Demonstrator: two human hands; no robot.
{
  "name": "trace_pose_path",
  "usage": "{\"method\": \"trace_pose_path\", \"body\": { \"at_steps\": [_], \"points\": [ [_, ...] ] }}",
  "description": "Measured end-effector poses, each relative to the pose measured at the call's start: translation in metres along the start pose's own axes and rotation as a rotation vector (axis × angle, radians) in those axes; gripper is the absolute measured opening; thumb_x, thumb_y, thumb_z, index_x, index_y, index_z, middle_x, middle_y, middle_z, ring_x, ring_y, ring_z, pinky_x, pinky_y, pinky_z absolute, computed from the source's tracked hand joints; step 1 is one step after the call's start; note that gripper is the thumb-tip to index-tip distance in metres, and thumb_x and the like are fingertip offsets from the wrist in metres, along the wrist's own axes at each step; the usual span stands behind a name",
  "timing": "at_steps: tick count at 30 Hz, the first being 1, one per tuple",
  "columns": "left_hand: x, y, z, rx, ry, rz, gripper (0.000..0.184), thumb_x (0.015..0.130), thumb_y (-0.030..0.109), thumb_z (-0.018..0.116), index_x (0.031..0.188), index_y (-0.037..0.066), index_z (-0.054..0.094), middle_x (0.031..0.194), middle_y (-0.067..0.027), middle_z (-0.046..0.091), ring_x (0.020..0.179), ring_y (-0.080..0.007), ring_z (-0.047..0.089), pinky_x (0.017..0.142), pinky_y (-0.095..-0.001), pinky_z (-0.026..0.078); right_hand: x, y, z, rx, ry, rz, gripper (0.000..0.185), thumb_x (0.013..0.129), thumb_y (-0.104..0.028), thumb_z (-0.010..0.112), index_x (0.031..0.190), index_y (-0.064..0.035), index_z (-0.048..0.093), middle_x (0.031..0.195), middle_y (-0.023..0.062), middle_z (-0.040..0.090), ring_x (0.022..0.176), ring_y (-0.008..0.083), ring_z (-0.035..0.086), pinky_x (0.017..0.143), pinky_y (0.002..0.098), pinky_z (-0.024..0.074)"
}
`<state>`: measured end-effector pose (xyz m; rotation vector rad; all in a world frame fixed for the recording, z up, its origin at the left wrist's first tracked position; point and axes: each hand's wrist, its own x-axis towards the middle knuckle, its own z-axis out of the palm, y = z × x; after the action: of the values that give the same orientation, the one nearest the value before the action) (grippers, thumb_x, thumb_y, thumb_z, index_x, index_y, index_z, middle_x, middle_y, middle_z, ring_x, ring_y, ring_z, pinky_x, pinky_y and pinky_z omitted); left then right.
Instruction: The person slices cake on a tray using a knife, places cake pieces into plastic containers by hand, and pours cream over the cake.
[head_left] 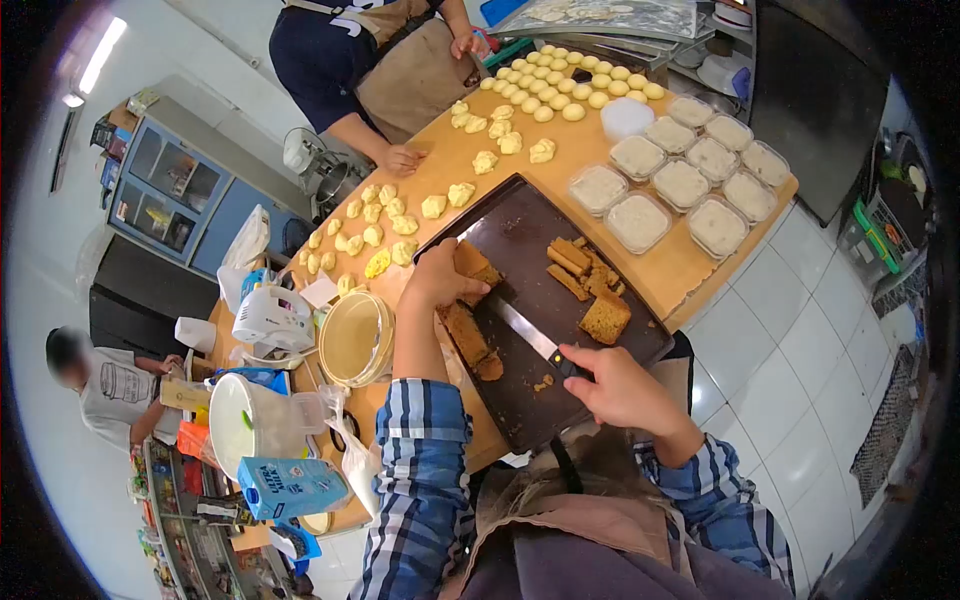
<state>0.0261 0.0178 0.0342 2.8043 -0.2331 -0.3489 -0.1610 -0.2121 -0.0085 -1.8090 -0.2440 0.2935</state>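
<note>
My right hand (625, 392) is closed round the black handle of a knife (524, 329). The blade points up and left, its tip beside a brown piece of cake (477, 264). Gripping that piece from the left is my left hand (438, 278), fingers bent over it. Another cake piece (463, 334) lies just below it along the dark baking tray (515, 225). On the tray's right side are cut cake strips (570, 257) and a cake block (605, 318), with crumbs around.
Several dough lumps (433, 206) and smooth dough balls (573, 112) cover the wooden table's (440, 155) far side. Filled plastic tubs (637, 222) stand right. Left are a round tin (355, 338), a hand mixer (272, 318) and a milk carton (292, 487). A co-worker's hand (402, 160) rests opposite.
</note>
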Motion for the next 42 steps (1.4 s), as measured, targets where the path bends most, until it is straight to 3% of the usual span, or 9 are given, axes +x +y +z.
{"method": "trace_pose_path", "body": {
  "at_steps": [11,13,15,20,26,31,37,40,42],
  "points": [
    [-0.006,0.01,-0.002,-0.101,0.041,0.007,0.087,0.057,0.025,0.087,0.129,-0.003,0.046,0.123,-0.0228,0.056,0.114,-0.0347,0.054,0.095,-0.0386,0.045,0.004,0.0,0.0,0.157,0.036,-0.012,0.047,0.087,-0.007,0.059,0.132,0.0012,0.048,0.062,0.0039,0.06,0.043,0.0074,0.051,0.043,0.0252,0.0411],
    [-0.003,0.01,-0.004,-0.07,0.1,0.061,0.087,0.057,0.027,0.087,0.129,-0.002,0.046,0.122,-0.0234,0.056,0.114,-0.0346,0.055,0.095,-0.0385,0.045,0.002,-0.007,-0.005,0.128,0.061,-0.018,0.046,0.086,-0.009,0.059,0.129,0.0027,0.049,0.071,0.0113,0.061,0.055,0.0142,0.056,0.053,0.0284,0.044],
    [-0.001,0.013,-0.011,-0.051,0.098,0.066,0.089,0.057,0.029,0.087,0.129,-0.003,0.046,0.121,-0.0221,0.058,0.114,-0.0323,0.055,0.096,-0.0367,0.044,0.0,-0.018,-0.013,0.091,0.064,0.011,0.045,0.084,-0.012,0.061,0.124,0.0062,0.052,0.091,0.0268,0.065,0.078,0.0282,0.068,0.071,0.0352,0.0502],
    [-0.008,0.025,-0.017,-0.044,0.195,0.121,0.088,0.058,0.029,0.087,0.129,-0.005,0.045,0.121,-0.0234,0.056,0.115,-0.0328,0.054,0.097,-0.0369,0.043,-0.007,-0.025,-0.02,0.061,0.103,0.007,0.045,0.083,-0.013,0.062,0.123,0.0058,0.053,0.102,0.0283,0.063,0.092,0.0334,0.066,0.078,0.0362,0.049],
    [-0.028,0.042,0.017,-0.145,0.322,0.22,0.092,0.065,0.024,0.084,0.134,-0.008,0.033,0.128,-0.0275,0.046,0.12,-0.0374,0.047,0.101,-0.0402,0.039,-0.033,-0.032,-0.032,-0.123,0.143,-0.061,0.043,0.082,-0.011,0.062,0.12,0.0085,0.053,0.101,0.029,0.062,0.093,0.0416,0.061,0.081,0.0405,0.0483],
    [-0.047,0.053,0.057,-0.261,0.329,0.197,0.095,0.065,0.024,0.084,0.137,-0.007,0.029,0.13,-0.028,0.044,0.123,-0.0381,0.044,0.103,-0.0401,0.037,-0.061,-0.015,-0.037,-0.356,0.167,-0.147,0.042,0.082,-0.009,0.06,0.121,0.0049,0.053,0.094,0.0267,0.063,0.086,0.0424,0.061,0.078,0.0453,0.0478],
    [-0.081,0.061,0.076,-0.342,0.342,0.139,0.103,0.063,0.023,0.086,0.139,-0.008,0.024,0.135,-0.0291,0.038,0.128,-0.0369,0.039,0.105,-0.0395,0.035,-0.086,-0.02,-0.03,-0.68,0.177,-0.062,0.045,0.076,-0.007,0.066,0.119,0.0004,0.056,0.084,0.0183,0.062,0.071,0.0364,0.06,0.063,0.0431,0.0486],
    [-0.094,0.06,0.075,-0.351,0.343,0.113,0.105,0.062,0.021,0.087,0.139,-0.01,0.022,0.136,-0.0288,0.037,0.13,-0.036,0.037,0.107,-0.0382,0.033,-0.093,-0.013,-0.027,-0.835,0.232,-0.204,0.041,0.078,-0.01,0.062,0.118,-0.0016,0.058,0.071,0.0103,0.055,0.061,0.0287,0.061,0.049,0.0408,0.0473],
    [-0.1,0.058,0.074,-0.398,0.336,0.103,0.106,0.062,0.02,0.087,0.139,-0.011,0.021,0.137,-0.0281,0.037,0.131,-0.0351,0.036,0.108,-0.0376,0.032,-0.096,-0.01,-0.024,-0.853,0.249,-0.234,0.041,0.077,-0.01,0.062,0.117,-0.0023,0.059,0.07,0.0096,0.054,0.058,0.0274,0.06,0.047,0.0396,0.0465]
  ]
}}
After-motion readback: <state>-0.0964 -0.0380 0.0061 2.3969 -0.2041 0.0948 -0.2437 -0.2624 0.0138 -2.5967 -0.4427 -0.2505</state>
